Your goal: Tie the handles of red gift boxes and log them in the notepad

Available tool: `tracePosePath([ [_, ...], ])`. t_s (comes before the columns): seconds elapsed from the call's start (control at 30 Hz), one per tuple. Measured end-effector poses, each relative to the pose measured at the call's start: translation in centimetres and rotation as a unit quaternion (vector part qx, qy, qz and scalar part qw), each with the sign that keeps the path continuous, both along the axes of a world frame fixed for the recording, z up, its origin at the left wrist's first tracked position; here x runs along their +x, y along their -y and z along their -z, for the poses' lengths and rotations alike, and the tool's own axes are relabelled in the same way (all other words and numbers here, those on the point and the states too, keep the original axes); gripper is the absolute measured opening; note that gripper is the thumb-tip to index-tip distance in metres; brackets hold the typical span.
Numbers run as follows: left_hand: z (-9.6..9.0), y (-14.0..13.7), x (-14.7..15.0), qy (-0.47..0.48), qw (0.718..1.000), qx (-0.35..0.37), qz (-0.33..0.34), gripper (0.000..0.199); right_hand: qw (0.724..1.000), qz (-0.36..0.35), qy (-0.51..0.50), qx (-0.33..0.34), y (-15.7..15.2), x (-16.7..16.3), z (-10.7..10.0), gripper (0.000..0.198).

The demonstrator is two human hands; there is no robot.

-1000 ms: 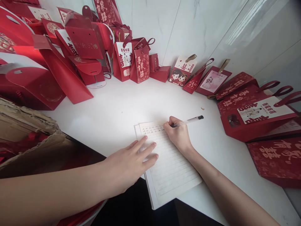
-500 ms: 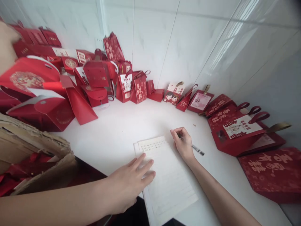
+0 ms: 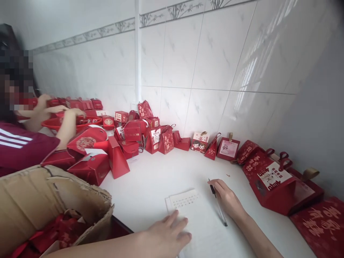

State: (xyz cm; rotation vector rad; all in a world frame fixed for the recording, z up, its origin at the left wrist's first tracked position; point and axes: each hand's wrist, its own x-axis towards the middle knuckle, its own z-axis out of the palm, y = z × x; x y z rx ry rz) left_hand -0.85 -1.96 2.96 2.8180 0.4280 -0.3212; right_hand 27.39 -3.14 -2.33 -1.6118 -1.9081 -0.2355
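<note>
A notepad (image 3: pixel 204 229) lies on the white table (image 3: pixel 153 179), with a few rows of handwriting near its top edge. My left hand (image 3: pixel 166 233) rests on the pad's left side, fingers spread, just under the written rows. To the right of the pad, my right hand (image 3: pixel 227 199) holds a pen (image 3: pixel 219 208) between its fingers. The pen's tip points up and away from the paper, and its clear barrel slants down below the hand.
Red gift boxes (image 3: pixel 166 140) line the wall and curve along the right side. More crowd the left around a red basket (image 3: pixel 98 121). A torn cardboard box (image 3: pixel 29 190) holds red items at lower left. Another person (image 3: pixel 24 147) reaches over the basket.
The view has tilted up and left, bringing the other person and more wall into sight. The pen has swung in my right hand and now shows along its length. My left hand stays on the pad.
</note>
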Motion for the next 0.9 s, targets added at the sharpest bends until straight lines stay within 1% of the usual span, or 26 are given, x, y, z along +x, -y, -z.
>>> tracePosePath([
  [0.1, 0.1, -0.2, -0.2, 0.027, 0.999, 0.013, 0.012, 0.047, 0.991, 0.063, -0.114, 0.006, -0.5, 0.1, 0.8, 0.036],
  [0.17, -0.7, -0.8, -0.2, 0.055, 0.998, 0.013, 0.013, 0.045, 0.972, 0.114, -0.206, 0.018, -0.9, 0.2, 1.1, 0.042],
  [0.2, -1.3, -1.3, -0.2, 0.068, 0.997, 0.018, 0.002, 0.044, 0.959, 0.134, -0.249, 0.021, -1.0, 0.3, 1.2, 0.046],
  [0.27, -2.7, -2.9, -0.3, 0.100, 0.992, 0.055, -0.054, 0.039, 0.931, 0.163, -0.327, 0.011, -1.1, 0.7, 1.0, 0.050],
  [0.37, -5.0, -6.1, -1.7, 0.152, 0.962, 0.142, -0.176, 0.031, 0.888, 0.199, -0.415, -0.018, -1.0, 1.2, 0.6, 0.051],
  [0.43, -6.2, -8.3, -3.4, 0.169, 0.942, 0.176, -0.232, 0.029, 0.876, 0.206, -0.435, -0.039, -0.9, 1.4, 0.4, 0.048],
  [0.5, -7.1, -10.1, -5.4, 0.180, 0.921, 0.204, -0.280, 0.029, 0.880, 0.197, -0.428, -0.060, -1.0, 1.5, 0.4, 0.043],
  [0.57, -7.8, -11.5, -7.0, 0.175, 0.907, 0.220, -0.314, 0.027, 0.892, 0.188, -0.404, -0.073, -1.1, 1.6, 0.5, 0.039],
  [0.67, -8.5, -12.8, -8.0, 0.149, 0.900, 0.236, -0.335, 0.024, 0.912, 0.184, -0.361, -0.066, -1.3, 1.5, 0.7, 0.035],
  [0.77, -9.0, -13.9, -6.7, 0.115, 0.900, 0.253, -0.337, 0.021, 0.921, 0.183, -0.339, -0.057, -1.3, 1.3, 0.7, 0.033],
  [0.9, -9.4, -16.1, -3.0, 0.086, 0.892, 0.261, -0.359, 0.028, 0.920, 0.178, -0.342, -0.068, -1.2, 1.1, 0.7, 0.034],
])
